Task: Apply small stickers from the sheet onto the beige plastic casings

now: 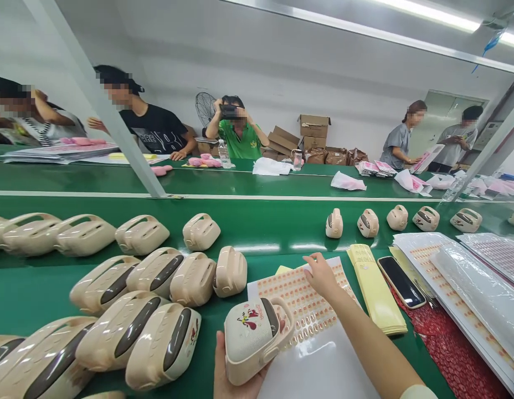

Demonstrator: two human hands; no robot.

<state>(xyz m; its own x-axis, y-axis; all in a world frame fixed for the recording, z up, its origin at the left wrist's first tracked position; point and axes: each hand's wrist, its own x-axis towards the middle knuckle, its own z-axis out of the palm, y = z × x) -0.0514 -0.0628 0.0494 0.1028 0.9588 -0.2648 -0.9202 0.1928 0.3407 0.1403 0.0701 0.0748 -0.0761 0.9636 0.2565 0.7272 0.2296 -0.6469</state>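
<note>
My left hand [241, 383] is wrapped under a cream portable speaker [251, 332]. Its fabric front bears a small red and dark picture, with a dark glossy strip and a carrying handle on top. Behind the speaker lies a white sheet of small orange stickers [277, 287], partly covered by it. My right hand [322, 275] is over the upper part of that sheet, fingers bent, with a gap between thumb and forefinger. No sticker can be made out at its fingertips.
Several like speakers [157, 346] stand in rows at the left, and more [368, 223] on the green belt. To the right lie a yellow paper stack [375, 293], a phone [401, 281], red bubble wrap [443, 343] and sticker sheets [423, 249]. Several people work across the bench.
</note>
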